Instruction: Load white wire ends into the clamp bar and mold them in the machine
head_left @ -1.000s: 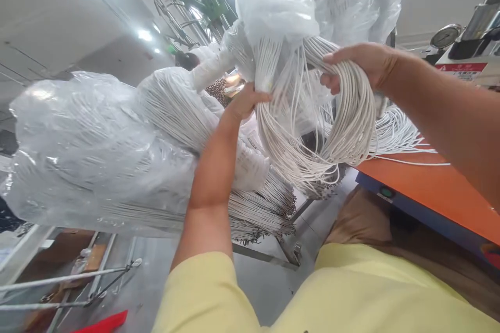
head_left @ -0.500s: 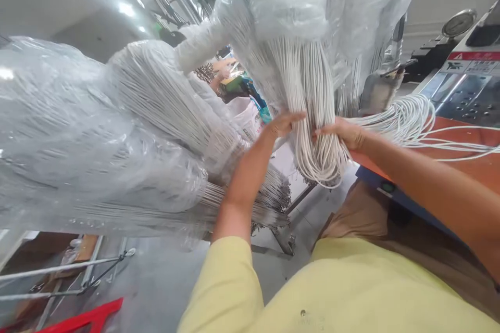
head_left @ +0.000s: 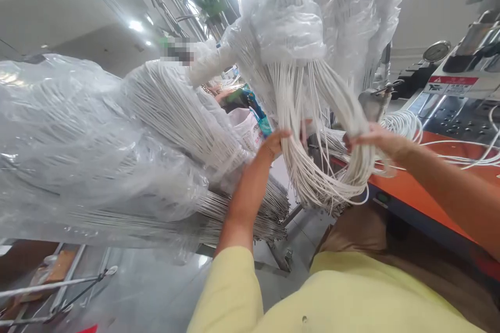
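A bundle of white cables (head_left: pixel 316 179) hangs in a loop from a plastic-wrapped top (head_left: pixel 289 26). My left hand (head_left: pixel 278 141) grips the left side of the loop, its fingers passing behind the strands. On the other side my right hand (head_left: pixel 369 138) is closed round the right part of the same bundle, pulling it outward. A few loose strands dangle in the gap between the two halves. Left of my left arm lie more plastic-wrapped cable bundles (head_left: pixel 167 109), their cut ends (head_left: pixel 275 208) pointing toward me.
At the right stands a machine with a pressure gauge (head_left: pixel 436 51) and a red warning label (head_left: pixel 453 83). Loose white cables (head_left: pixel 404 124) lie on its orange table (head_left: pixel 417 190). A white sack (head_left: pixel 247 127) stands behind the bundles. A metal rack (head_left: pixel 54 286) is at lower left.
My right hand has moved right with its part of the cables, and my left hand slightly down. The loop has spread from a narrow bunch into two separated halves.
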Motion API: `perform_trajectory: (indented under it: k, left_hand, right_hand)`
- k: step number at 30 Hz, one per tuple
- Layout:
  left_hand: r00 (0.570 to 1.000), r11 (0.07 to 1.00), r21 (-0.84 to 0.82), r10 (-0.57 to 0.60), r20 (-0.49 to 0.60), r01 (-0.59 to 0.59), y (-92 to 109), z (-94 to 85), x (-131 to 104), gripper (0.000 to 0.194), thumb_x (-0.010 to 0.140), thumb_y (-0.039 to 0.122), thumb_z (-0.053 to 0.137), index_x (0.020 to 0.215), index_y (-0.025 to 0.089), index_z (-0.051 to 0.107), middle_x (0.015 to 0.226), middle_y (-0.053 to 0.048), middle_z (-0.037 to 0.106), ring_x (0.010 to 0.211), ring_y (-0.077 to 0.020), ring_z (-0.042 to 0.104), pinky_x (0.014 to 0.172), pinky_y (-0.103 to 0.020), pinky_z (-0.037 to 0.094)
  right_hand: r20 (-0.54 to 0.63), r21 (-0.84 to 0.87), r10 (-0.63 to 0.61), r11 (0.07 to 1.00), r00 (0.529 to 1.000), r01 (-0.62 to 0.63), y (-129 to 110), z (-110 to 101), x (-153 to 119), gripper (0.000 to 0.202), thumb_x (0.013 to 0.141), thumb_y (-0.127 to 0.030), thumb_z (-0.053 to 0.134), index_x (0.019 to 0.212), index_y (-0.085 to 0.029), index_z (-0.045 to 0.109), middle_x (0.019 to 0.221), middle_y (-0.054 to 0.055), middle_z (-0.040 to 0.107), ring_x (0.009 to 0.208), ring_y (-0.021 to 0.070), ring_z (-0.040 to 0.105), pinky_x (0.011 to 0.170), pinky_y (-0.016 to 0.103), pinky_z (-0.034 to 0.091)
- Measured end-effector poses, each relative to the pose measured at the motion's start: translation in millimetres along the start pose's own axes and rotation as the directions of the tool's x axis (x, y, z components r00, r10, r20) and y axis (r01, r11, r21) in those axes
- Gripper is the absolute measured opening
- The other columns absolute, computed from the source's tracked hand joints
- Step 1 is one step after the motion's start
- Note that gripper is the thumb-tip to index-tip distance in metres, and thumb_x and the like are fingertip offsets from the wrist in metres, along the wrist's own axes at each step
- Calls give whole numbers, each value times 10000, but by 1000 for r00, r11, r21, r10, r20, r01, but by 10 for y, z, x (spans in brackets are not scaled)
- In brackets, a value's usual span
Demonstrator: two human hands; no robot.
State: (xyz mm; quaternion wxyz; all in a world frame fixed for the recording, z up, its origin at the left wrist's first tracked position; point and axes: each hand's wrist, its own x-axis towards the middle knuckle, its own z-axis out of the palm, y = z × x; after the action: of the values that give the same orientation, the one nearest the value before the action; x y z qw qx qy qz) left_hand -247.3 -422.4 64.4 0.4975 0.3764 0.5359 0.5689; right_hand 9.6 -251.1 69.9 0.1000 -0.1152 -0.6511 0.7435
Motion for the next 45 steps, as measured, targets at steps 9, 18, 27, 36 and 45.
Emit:
perform_trajectory:
  k: [9,18,27,36,45]
  left_hand:
    - [994,998,10,56,-91,-55,-417,336,-360,612,480,471,865,1003,195,707,969,-104,726,1021,-335,646,861,-433,523]
    - [936,915,396,198,-292,-71,54,220,-1132,506,571,443,845,1005,216,717,1030,-79,719,1035,-325,633,904,-439,499]
    - [904,959,281,143,-403,-26,56,-69,-1044,237,571,358,825,676,188,697,640,-34,656,584,-201,608,618,-342,509]
    - [967,967,243,133,-216,-78,66,27,-968,337,568,396,785,886,286,767,963,-68,742,974,-331,678,827,-439,547]
    - [847,886,463,238,-476,12,448,200,-1526,181,655,396,742,810,304,764,770,-21,733,730,-295,690,665,-417,548]
  right_hand:
    - [-353,-52,-179,984,918,172,773,871,355,515,598,-301,727,1082,-164,620,1081,83,684,1040,302,587,965,441,423]
    - [-391,226,-224,917,893,329,888,2055,369,489,768,-456,652,1196,-246,541,1190,62,656,1126,276,580,990,413,449]
    - [-8,440,111,893,994,-96,561,965,-194,362,675,-333,802,986,-200,674,912,77,728,814,276,679,773,408,539]
    - [226,329,86,931,970,-160,738,465,-340,511,695,-548,723,1122,-272,677,941,92,703,815,267,673,712,375,554]
    - [-138,-110,50,992,989,-65,917,181,-170,323,670,-558,693,885,-321,736,1070,74,712,1128,420,582,929,509,506]
